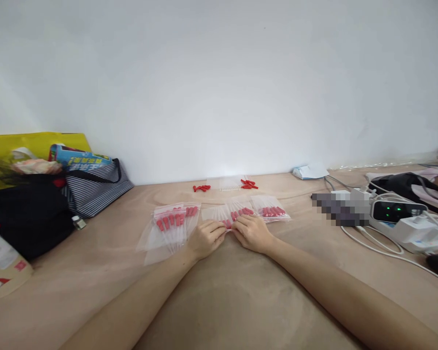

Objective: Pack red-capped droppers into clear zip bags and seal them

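Side by side at the middle of the table, my left hand and my right hand are closed, fingertips pinching the near edge of a clear plastic bag. Red pieces show in it by my fingertips; part of it is hidden under the hands. Just beyond my right hand, more red-ended pieces lie in clear plastic. Left of my left hand is a stack of clear zip bags holding what look like droppers with red bulbs. Another zip bag with red-ended pieces lies to the right.
Loose red bulbs and a second red pile lie near the wall, with a row of thin clear tubes between them. A striped bag and a paper tub stand left. Cables and a black-faced charger crowd the right.
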Tool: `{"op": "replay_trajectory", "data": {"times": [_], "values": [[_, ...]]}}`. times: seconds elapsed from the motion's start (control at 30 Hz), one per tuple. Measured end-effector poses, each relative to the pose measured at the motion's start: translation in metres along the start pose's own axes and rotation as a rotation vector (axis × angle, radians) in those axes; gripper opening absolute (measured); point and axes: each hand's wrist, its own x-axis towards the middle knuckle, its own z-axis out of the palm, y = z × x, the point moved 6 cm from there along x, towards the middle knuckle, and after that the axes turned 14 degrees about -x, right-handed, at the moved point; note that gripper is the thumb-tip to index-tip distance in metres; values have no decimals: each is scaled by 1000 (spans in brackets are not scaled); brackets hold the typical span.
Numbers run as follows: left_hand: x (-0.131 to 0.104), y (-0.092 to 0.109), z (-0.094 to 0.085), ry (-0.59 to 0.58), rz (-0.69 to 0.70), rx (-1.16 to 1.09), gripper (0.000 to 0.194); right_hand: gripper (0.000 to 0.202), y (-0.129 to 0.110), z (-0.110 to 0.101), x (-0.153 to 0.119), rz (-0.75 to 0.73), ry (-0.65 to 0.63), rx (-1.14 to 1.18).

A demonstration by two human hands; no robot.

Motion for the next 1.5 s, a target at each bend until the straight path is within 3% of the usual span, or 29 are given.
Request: {"op": "replay_trajectory", "data": {"times": [0.4,0.77,1.0,1.2,1.5], "values": [[1,9,-3,-33,141,78,13,22,-7,-11,1,-64,104,-2],[-17,0,-32,50,87,67,9,20,12,-7,-5,127,27,158],[-15,1,-34,60,70,58,13,18,11,-9,-6,92,44,130],[-17,-1,-32,36,63,57,16,19,2,-16,-3,0,152,11],[-24,-5,-30,-5,87,49,19,21,7,-12,-4,22,115,15]]}}
